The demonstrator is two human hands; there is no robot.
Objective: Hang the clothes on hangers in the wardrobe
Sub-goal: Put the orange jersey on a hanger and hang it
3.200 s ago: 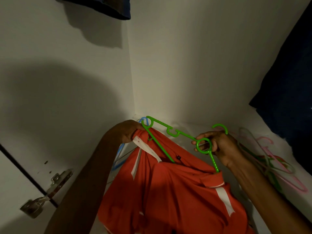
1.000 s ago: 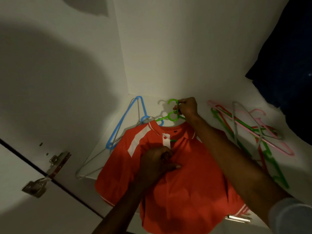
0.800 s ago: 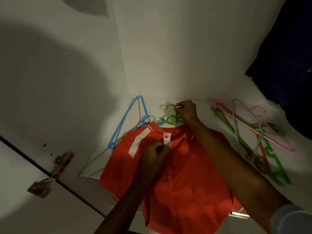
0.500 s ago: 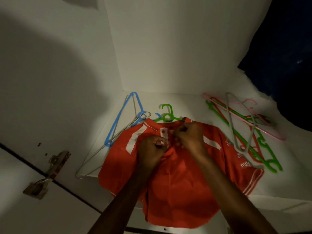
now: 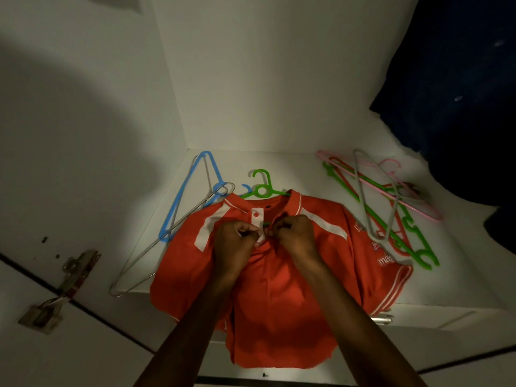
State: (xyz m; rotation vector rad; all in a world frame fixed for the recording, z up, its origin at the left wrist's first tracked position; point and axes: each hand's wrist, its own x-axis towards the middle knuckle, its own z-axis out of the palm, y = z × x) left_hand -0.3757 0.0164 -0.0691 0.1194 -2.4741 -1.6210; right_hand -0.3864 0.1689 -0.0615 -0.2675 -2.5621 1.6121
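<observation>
With the green hanger already lying inside the orange polo shirt at the shelf's middle, both hands' fingers are pinching its placket, seemingly buttoning; hanging it is remaining

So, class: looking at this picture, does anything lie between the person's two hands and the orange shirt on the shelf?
Nothing visible does. The left hand and right hand both grip the orange polo shirt at its white button placket. The green plastic hanger already sits inside the collar.
</observation>
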